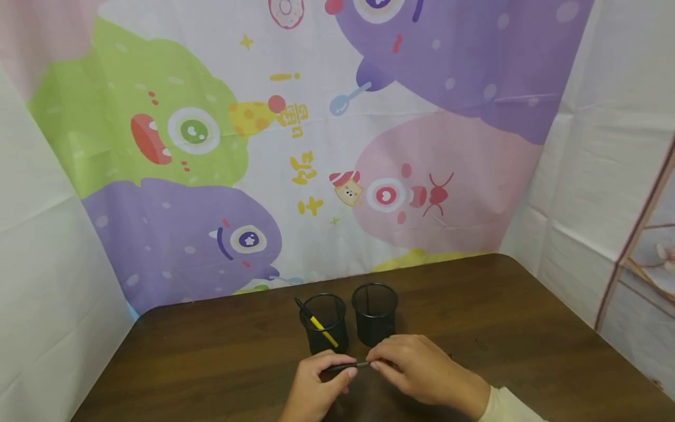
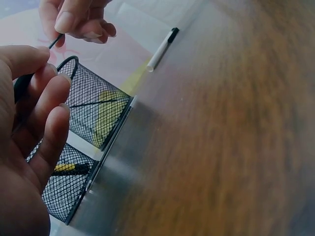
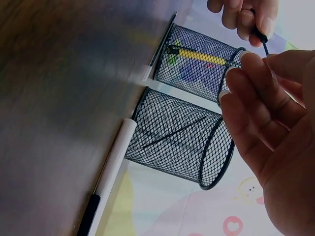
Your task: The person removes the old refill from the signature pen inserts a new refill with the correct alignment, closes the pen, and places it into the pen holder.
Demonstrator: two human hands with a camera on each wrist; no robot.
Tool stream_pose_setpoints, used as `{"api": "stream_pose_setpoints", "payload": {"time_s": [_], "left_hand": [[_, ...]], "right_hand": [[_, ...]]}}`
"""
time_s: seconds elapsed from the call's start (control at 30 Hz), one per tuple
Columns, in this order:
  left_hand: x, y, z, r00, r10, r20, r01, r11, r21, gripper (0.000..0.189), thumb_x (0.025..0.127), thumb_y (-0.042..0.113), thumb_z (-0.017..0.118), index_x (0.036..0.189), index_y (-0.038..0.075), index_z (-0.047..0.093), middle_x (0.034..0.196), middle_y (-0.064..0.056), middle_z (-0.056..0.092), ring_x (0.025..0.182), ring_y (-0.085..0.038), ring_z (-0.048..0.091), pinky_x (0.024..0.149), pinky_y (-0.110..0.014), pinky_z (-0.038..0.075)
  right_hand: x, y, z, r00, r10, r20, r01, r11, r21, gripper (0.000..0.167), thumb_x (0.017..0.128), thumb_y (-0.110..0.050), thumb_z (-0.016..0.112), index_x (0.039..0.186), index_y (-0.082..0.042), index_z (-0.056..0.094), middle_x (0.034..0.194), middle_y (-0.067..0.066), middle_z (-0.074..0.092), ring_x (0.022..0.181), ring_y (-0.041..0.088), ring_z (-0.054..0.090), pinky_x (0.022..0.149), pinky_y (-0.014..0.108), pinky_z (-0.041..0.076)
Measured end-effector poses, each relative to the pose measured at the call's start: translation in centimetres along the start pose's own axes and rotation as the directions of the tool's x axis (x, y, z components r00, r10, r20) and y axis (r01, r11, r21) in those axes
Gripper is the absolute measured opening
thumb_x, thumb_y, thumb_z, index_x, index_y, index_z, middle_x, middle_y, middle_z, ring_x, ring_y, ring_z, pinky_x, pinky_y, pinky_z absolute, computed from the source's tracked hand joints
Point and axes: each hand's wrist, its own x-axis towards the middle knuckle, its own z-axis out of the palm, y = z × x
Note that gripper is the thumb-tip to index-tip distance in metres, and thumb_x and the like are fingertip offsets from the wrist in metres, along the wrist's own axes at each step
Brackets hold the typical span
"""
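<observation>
In front of the mesh cups, my left hand [image 1: 319, 384] holds a slim black pen [image 1: 337, 368] between thumb and fingers. A thin dark rod [image 3: 266, 48] runs from the pen's end to my right hand [image 1: 422, 369], whose thumb and index finger pinch it. The right hand's other fingers are loosely bent in the right wrist view. Behind the left hand stands a black mesh cup [image 1: 328, 340] with a yellow and black pen [image 1: 316, 322] leaning in it. A second black mesh cup [image 1: 374, 322] stands just right of it, with a dark thin line showing through its mesh.
On the brown wooden table [image 1: 211, 363] lies a white pen with a black end [image 3: 110, 172], near the second cup. A slender clear and dark stick [image 3: 160, 49] lies along the first cup's base. A cartoon-printed cloth [image 1: 316, 246] hangs behind the table.
</observation>
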Motion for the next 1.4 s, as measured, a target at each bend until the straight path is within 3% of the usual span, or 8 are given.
{"api": "stream_pose_setpoints", "payload": {"time_s": [0.2,0.53,0.83,1.4], "left_hand": [[0.12,-0.04,0.22,1.0,0.003,0.031,-0.003,1.0,-0.004,0.011,0.092,0.019,0.075,0.1,0.012,0.076,0.081,-0.001,0.065,0.062,-0.013,0.066,0.062,-0.031,0.058],[0.12,0.19,0.23,1.0,-0.019,0.02,0.018,1.0,0.012,0.01,0.093,0.02,0.075,0.099,0.012,0.076,0.081,-0.001,0.066,0.061,-0.014,0.066,0.061,-0.031,0.058],[0.0,0.19,0.12,1.0,-0.009,-0.005,0.009,1.0,-0.017,0.008,0.093,0.018,0.074,0.099,0.012,0.075,0.082,-0.002,0.066,0.06,-0.014,0.065,0.06,-0.032,0.058],[-0.18,0.59,0.05,0.999,-0.021,-0.024,0.02,0.999,-0.04,0.009,0.092,0.014,0.074,0.099,0.007,0.074,0.083,-0.005,0.066,0.06,-0.013,0.065,0.06,-0.03,0.058]], "right_hand": [[-0.47,0.02,0.12,1.0,-0.004,-0.02,0.004,1.0,-0.023,0.007,0.098,-0.019,0.068,0.099,-0.018,0.074,0.096,-0.014,0.069,0.087,-0.001,0.064,0.074,0.021,0.054],[-0.64,0.08,0.06,0.998,0.06,0.005,-0.06,0.998,0.023,0.01,0.1,-0.026,0.065,0.101,-0.021,0.074,0.096,-0.018,0.067,0.085,-0.004,0.061,0.071,0.018,0.052],[-0.23,0.17,-0.18,0.999,0.042,0.006,-0.042,0.998,0.051,0.011,0.101,-0.023,0.064,0.103,-0.017,0.073,0.093,-0.015,0.067,0.079,-0.006,0.058,0.067,0.012,0.049],[-0.06,0.73,-0.74,0.999,0.03,-0.025,-0.029,1.0,0.009,0.013,0.102,-0.026,0.061,0.1,-0.02,0.073,0.093,-0.019,0.065,0.08,-0.005,0.057,0.069,0.017,0.051]]}}
